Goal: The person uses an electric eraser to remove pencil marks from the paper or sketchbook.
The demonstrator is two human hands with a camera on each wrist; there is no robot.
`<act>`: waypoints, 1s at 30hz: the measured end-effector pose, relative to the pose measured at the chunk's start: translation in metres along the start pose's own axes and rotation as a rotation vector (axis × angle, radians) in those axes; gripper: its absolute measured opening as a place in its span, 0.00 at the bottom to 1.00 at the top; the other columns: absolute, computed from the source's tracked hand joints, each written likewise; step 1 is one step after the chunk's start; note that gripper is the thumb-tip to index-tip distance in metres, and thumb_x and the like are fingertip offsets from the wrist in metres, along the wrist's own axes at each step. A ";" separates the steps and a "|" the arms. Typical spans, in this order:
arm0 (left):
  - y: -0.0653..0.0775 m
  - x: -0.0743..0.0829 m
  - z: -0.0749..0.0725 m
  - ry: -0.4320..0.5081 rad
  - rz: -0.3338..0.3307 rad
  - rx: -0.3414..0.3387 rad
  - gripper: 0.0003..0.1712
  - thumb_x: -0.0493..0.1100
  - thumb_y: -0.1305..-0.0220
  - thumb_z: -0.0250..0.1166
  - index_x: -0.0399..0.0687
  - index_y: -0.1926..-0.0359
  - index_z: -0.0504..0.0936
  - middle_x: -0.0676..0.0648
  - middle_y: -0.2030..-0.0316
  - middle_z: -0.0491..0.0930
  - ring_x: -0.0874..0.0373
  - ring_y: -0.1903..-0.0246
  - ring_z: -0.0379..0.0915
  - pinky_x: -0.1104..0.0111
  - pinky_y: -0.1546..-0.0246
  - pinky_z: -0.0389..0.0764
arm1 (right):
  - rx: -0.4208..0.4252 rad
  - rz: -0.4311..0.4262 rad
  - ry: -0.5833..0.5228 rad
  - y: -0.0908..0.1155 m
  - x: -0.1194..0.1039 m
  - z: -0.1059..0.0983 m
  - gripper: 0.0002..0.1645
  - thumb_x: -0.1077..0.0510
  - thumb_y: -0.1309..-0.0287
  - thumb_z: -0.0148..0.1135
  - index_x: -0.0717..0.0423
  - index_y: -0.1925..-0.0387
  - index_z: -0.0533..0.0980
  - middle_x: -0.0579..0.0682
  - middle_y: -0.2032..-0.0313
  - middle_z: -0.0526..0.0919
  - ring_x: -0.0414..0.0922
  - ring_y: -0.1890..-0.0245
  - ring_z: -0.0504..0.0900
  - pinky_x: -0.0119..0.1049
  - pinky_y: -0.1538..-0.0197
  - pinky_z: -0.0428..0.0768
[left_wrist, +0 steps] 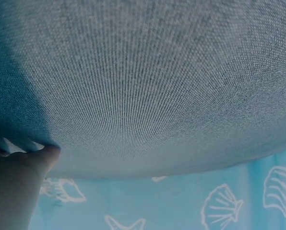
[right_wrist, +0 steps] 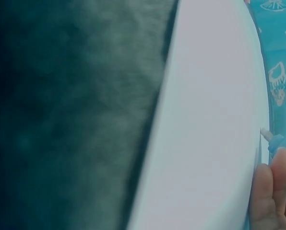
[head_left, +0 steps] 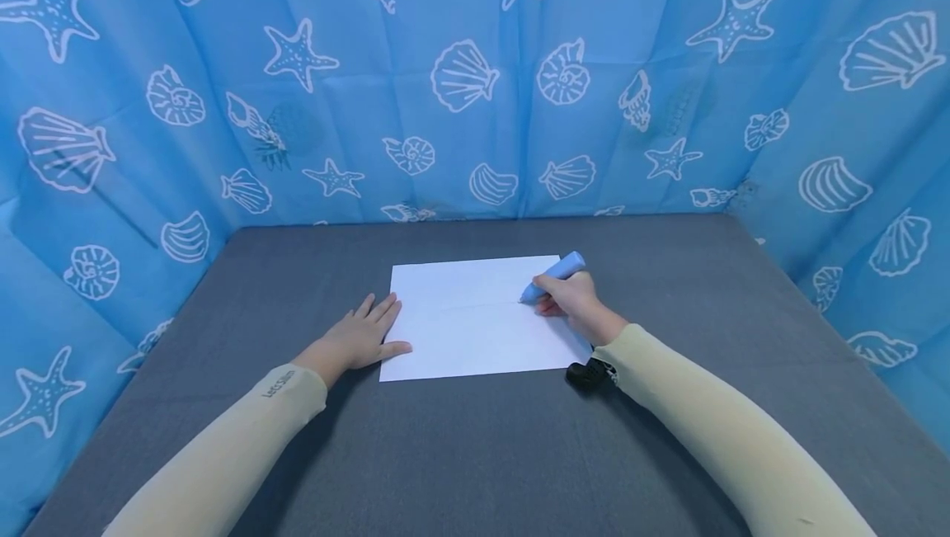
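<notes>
A white sheet of paper (head_left: 467,339) lies on the grey cloth. My left hand (head_left: 364,332) rests at its left edge with straight, spread fingers, the thumb over the paper. In the left wrist view only part of that hand (left_wrist: 23,177) shows, at the lower left. My right hand (head_left: 575,298) grips a thick blue pen (head_left: 560,269) over the right part of the sheet, the tip down at the paper. A faint line runs left from the tip across the sheet. The right wrist view shows curled fingers (right_wrist: 272,191) and the pen's pale tip (right_wrist: 264,132).
Dark grey cloth (head_left: 460,454) covers the table. Around its back and sides hangs a blue curtain (head_left: 371,91) printed with white shells and starfish. A black device (head_left: 586,378) sits under my right wrist, beside the paper's lower right corner.
</notes>
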State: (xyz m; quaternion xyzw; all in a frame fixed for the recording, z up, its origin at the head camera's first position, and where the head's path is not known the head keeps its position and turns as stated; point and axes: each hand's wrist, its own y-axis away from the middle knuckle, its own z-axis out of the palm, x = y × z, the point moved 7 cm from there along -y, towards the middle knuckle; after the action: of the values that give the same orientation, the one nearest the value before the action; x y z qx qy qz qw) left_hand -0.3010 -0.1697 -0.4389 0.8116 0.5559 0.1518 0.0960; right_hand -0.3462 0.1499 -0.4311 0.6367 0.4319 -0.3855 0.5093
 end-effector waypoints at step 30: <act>0.001 0.000 0.000 0.008 0.006 0.005 0.52 0.70 0.32 0.47 0.41 0.24 0.44 0.40 0.24 0.39 0.35 0.27 0.30 0.41 0.32 0.44 | 0.017 -0.008 -0.008 -0.002 0.000 0.003 0.15 0.58 0.39 0.63 0.69 0.59 0.75 0.51 0.82 0.80 0.40 0.84 0.79 0.32 0.75 0.82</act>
State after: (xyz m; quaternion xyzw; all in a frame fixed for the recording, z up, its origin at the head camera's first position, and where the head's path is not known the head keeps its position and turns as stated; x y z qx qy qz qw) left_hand -0.3002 -0.1706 -0.4383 0.8129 0.5542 0.1539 0.0914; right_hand -0.3479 0.1468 -0.4328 0.6379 0.4293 -0.3937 0.5038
